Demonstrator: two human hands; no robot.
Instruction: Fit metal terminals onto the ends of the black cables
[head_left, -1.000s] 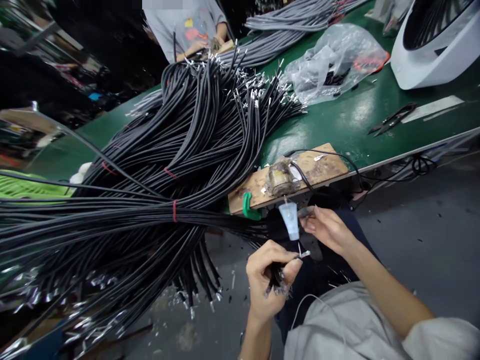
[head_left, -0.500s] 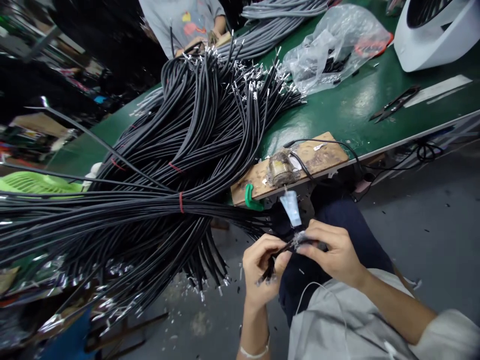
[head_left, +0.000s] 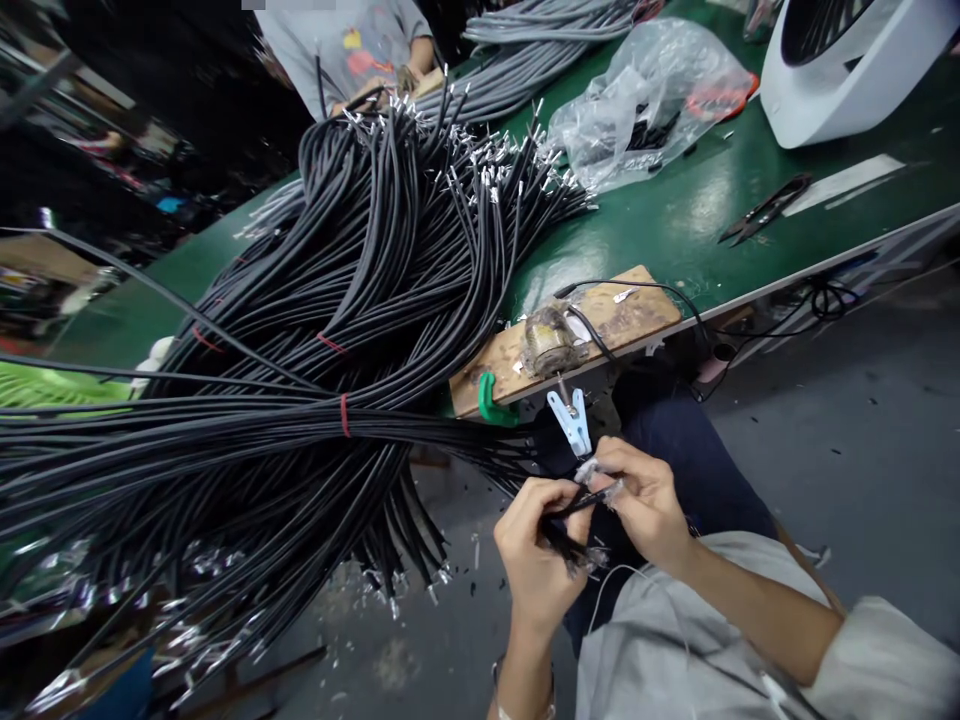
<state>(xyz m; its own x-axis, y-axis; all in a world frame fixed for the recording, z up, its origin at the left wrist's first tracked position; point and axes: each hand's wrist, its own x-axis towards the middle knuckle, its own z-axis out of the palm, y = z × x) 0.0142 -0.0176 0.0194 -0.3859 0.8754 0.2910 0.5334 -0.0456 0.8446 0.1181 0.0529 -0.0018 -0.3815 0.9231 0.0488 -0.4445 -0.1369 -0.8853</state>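
Observation:
My left hand (head_left: 541,535) is closed around the ends of several black cables (head_left: 480,450), whose frayed tips poke out below the fingers. My right hand (head_left: 641,500) pinches the stripped, frayed end of one cable (head_left: 600,494) close to the left fingers. Just above the hands, a light-blue clothespin (head_left: 571,422) hangs from a small taped motor (head_left: 553,340) on a wooden board (head_left: 649,295). The cables run left into a bundle tied with a red band (head_left: 345,415).
A big heap of black cables (head_left: 390,260) with silvery tips covers the left of the green table (head_left: 637,235). Snips (head_left: 765,210), a clear plastic bag (head_left: 637,110) and a white fan-like housing (head_left: 840,90) lie to the right. A green clamp (head_left: 493,400) grips the board. Across the table sits another person (head_left: 360,50).
The clothespin has turned, now showing its two legs. My hands have shifted slightly, and the frayed ends below my left hand show more. The whole view has moved a little.

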